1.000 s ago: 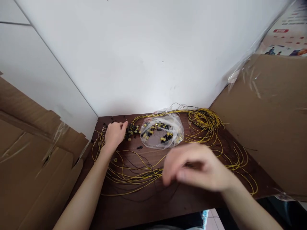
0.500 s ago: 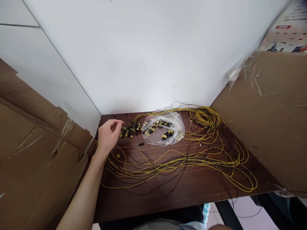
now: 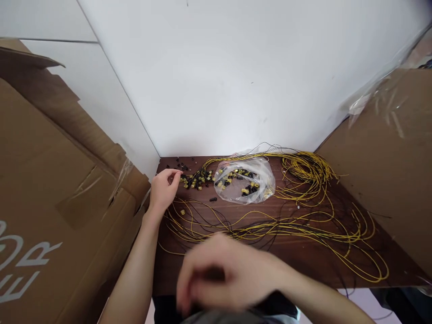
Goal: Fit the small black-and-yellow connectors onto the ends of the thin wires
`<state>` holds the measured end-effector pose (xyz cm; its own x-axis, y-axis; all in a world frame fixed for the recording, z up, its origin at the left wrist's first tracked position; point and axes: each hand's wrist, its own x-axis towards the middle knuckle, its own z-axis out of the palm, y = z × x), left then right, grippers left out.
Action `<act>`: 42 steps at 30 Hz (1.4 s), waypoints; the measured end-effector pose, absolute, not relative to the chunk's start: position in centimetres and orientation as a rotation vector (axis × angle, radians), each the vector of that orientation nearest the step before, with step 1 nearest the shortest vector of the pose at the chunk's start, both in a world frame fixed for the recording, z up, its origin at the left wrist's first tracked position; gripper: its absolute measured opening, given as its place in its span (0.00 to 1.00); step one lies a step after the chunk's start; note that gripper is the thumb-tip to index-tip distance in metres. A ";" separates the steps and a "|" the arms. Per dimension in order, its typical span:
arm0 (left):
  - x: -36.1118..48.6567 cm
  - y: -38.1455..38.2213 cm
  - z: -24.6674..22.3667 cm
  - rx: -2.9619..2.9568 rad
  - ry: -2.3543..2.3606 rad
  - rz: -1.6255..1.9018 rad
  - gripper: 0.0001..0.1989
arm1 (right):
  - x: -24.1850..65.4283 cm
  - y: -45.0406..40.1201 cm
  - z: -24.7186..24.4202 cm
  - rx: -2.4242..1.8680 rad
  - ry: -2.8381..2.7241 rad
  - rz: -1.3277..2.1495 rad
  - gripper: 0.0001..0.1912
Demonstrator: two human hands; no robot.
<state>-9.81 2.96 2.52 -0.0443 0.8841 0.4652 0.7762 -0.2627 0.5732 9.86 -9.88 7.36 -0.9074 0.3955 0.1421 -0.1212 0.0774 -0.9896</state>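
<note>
2 bare hands, the left hand and the right hand, are at a dark brown table against a white wall. The left hand is near the table's left end, thumb and forefinger tips nearly together beside a pile of black and yellow connectors; whether it pinches anything cannot be told. The right hand, blurred in the foreground near the table's front edge, has loosely curled fingers; its grip cannot be told either. Right of the pile lies a clear plastic bag holding more connectors. In front of these are 1 loose black piece and 1 loose yellow piece. Yellow and black wires stretch across the table, and a yellow coil lies at back right. Cardboard stands on both sides.
</note>
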 end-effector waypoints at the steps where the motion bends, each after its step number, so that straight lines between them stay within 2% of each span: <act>1: -10.0 2.9 2.5 2.056 1.840 1.197 0.14 | 9.9 -8.5 7.0 -0.576 -2.110 1.507 0.12; 3: -10.6 2.9 2.5 2.018 1.883 1.173 0.14 | 9.8 -6.0 5.7 -1.024 -2.266 0.854 0.10; 5: -11.1 3.0 2.3 1.977 1.904 1.139 0.14 | 9.8 -4.2 4.1 -1.325 -2.364 0.443 0.09; 10: -12.0 3.5 1.5 1.929 1.844 1.099 0.14 | 9.9 -2.9 1.1 -1.476 -2.466 0.114 0.10; 14: -12.0 3.6 0.9 1.979 1.848 1.065 0.15 | 10.0 -3.4 0.2 -1.463 -2.439 0.110 0.08; 21: -12.0 3.7 0.5 1.893 1.870 1.039 0.19 | 10.0 -2.9 -1.0 -1.477 -2.269 0.319 0.06; 27: -12.2 3.3 0.9 1.965 1.879 0.801 0.15 | 10.1 -2.9 -1.1 -1.428 -2.219 0.395 0.06; 34: -12.4 2.7 1.1 2.127 1.829 0.578 0.19 | 10.3 -2.9 -1.1 -1.393 -2.221 0.413 0.06; 42: -12.0 2.7 1.2 2.161 1.824 0.531 0.20 | 10.4 -2.8 -1.2 -1.374 -2.240 0.405 0.06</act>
